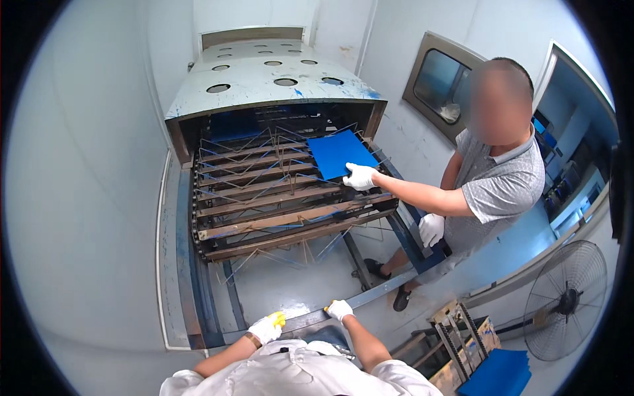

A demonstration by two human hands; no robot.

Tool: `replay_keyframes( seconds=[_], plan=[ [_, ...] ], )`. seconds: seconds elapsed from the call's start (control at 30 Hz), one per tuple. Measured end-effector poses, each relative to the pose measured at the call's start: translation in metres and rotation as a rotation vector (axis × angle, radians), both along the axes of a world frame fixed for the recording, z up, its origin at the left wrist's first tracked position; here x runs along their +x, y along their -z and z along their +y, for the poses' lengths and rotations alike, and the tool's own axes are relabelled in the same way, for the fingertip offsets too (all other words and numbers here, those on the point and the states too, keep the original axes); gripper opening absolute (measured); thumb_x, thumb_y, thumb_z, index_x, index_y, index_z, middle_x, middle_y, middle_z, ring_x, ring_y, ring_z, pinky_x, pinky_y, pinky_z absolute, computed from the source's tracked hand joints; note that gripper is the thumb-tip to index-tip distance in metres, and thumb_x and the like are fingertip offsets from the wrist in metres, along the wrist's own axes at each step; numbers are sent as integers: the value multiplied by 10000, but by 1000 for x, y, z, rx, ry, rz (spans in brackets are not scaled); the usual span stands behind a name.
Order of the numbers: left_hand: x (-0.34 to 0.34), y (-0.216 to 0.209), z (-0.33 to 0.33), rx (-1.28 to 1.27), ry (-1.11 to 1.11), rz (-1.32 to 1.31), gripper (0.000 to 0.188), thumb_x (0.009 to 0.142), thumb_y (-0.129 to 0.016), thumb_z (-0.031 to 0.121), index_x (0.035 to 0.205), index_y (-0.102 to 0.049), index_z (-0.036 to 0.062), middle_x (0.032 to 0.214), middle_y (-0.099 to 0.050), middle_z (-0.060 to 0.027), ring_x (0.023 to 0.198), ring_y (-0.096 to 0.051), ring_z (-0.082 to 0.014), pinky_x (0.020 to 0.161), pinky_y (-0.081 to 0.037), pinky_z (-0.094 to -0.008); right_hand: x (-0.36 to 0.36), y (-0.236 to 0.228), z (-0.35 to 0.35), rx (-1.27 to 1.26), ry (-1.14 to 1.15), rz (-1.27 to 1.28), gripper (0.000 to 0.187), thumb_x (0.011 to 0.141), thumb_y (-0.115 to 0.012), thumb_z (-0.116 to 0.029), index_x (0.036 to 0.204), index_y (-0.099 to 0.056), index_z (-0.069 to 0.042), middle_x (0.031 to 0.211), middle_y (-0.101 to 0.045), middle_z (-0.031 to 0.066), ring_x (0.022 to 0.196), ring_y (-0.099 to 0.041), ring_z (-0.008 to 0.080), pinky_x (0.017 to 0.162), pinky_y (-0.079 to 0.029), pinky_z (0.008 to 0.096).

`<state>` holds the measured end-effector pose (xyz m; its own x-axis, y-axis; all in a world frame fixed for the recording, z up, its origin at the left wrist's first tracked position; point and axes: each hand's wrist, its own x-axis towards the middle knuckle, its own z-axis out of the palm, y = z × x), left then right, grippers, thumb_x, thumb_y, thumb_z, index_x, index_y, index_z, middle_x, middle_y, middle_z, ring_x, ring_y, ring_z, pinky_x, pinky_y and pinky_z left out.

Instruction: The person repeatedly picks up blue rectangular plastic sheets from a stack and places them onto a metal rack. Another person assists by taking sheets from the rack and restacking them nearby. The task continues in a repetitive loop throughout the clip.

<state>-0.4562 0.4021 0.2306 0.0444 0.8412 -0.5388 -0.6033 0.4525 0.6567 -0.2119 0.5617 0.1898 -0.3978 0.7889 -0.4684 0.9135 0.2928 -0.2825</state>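
Observation:
My left hand (267, 328), in a white glove with yellow at the fingertips, is curled by the near end of the metal frame. My right hand (340, 310), gloved the same way, has its fingers bent at the near frame bar (376, 290). What either hand holds, if anything, is too small to make out. Beyond them stands a rack conveyor (264, 212) of brown crossbars with thin bent wire supports. A flat blue sheet (338, 153) lies on its right side, and a co-worker's white-gloved hand (360, 177) touches the sheet's near edge.
The conveyor runs into a pale metal tunnel (254, 80) with round holes on top. A co-worker (502, 171) stands at the right side. At lower right are a standing fan (566, 301) and blue sheets (496, 373) beside a wooden stand (451, 383).

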Motion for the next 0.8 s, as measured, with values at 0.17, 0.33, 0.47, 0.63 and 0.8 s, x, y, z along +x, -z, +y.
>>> replay_keyframes(
  seconds=[0.17,0.33,0.47,0.63,0.8],
  plan=[
    [-26,24,8,-231,-138,-507,261,870,-421,260,985,-509,43,879,-567,-89,750,-528,-216,633,-450,-291,-10,17,-6,-39,-153,-90,369,764,-440,-363,820,-639,-58,899,-596,153,897,-554,308,843,-396,345],
    [-46,37,29,-263,-21,-665,282,875,-404,239,1051,-478,32,1012,-542,-122,807,-534,-264,663,-456,-316,-15,19,11,-70,-123,-106,348,745,-450,-337,822,-637,-55,909,-589,167,881,-564,307,824,-408,352],
    [-77,50,31,680,544,750,289,868,-399,160,1124,-430,29,1107,-497,-125,908,-518,-274,644,-453,-314,-25,20,8,-40,-41,-116,353,772,-435,-360,744,-642,-75,801,-612,136,813,-582,290,776,-432,372],
    [-104,-9,64,-148,229,-113,223,840,-482,169,1026,-503,48,911,-563,-74,793,-545,-200,539,-436,-271,-33,-4,17,-67,-202,-48,365,786,-431,-351,751,-628,-45,790,-605,146,789,-575,309,693,-442,378],
    [-123,14,90,-236,106,-252,285,860,-446,291,992,-517,49,859,-569,-67,732,-534,-184,528,-425,-270,-85,-82,43,-231,-249,250,357,809,-445,-344,842,-608,-29,764,-620,123,702,-583,249,621,-435,337]
  ],
)
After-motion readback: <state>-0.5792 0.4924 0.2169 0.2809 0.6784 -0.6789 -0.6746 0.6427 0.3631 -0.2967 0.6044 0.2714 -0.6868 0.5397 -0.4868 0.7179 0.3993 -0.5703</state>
